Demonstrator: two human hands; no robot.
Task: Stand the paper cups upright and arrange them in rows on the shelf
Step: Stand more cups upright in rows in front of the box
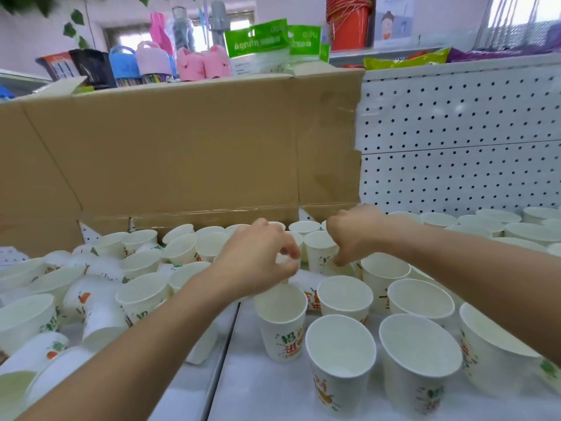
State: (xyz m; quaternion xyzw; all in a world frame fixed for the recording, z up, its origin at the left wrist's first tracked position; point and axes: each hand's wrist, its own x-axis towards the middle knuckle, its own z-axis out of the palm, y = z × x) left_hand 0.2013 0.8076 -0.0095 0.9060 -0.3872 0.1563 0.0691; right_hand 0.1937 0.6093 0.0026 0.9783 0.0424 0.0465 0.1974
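Many white paper cups with green and orange print cover the white shelf [258, 390]. On the right they stand upright in rows [419, 299]; on the left they lie jumbled, several tipped over [100, 317]. My left hand [258, 262] hovers mid-shelf with its fingers curled, pinching the rim of a cup [287, 259] just above an upright cup [282, 323]. My right hand [352, 235] is knuckles-up with the thumb pointing down, gripping a tilted cup [337, 270] among the back cups. A cup lies on its side [308, 287] between the hands.
A large cardboard sheet [182, 147] stands behind the left cups, and a white pegboard panel [455, 132] backs the right side. A seam [224, 344] divides the shelf boards. Goods sit on top of the upper ledge [258, 47].
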